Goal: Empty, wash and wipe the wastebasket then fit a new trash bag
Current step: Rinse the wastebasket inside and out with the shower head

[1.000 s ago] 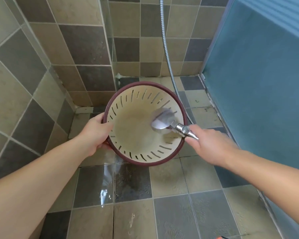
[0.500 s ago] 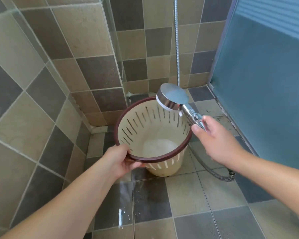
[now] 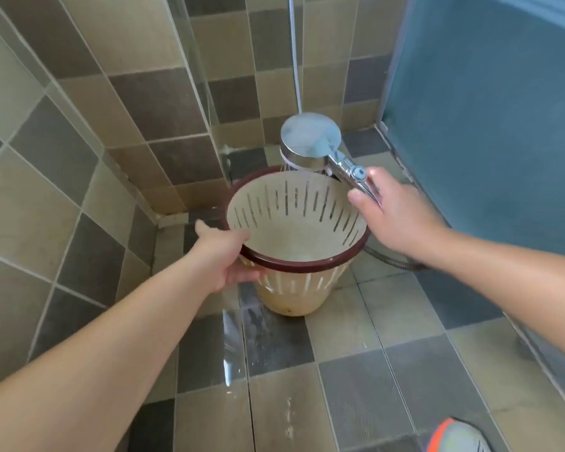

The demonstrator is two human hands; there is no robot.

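Head view: the basket [image 3: 294, 243], cream with slotted walls and a dark red rim, stands on the wet tiled floor [image 3: 349, 380] near its far left corner. The left hand [image 3: 224, 256] grips the near left rim, fingers curled under it. The right hand [image 3: 395, 216] is wrapped round the handle of a shower head [image 3: 310, 141], held above the far rim, face down. A hose [image 3: 392, 262] trails on the floor to the right.
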